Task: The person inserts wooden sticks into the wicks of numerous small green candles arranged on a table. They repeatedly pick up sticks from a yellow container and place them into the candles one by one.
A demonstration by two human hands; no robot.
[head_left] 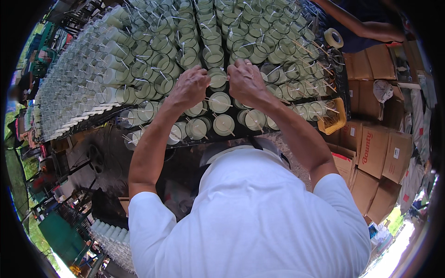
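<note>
Glass candle jar point(217, 78) stands upright, mouth up; left hand point(190, 87) and right hand point(245, 81) pinch its rim.

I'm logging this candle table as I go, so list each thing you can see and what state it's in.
Left hand: closed over a glass jar's rim, pinching.
Right hand: closed, fingers down at the same jar.
Jar between the hands: upright, filled with pale wax.
Front jars: upright, filled, thin sticks across their tops.
Yellow tray: holds loose sticks.
Tape roll: lying at the table's edge.
Cardboard boxes: closed, stacked.
</note>
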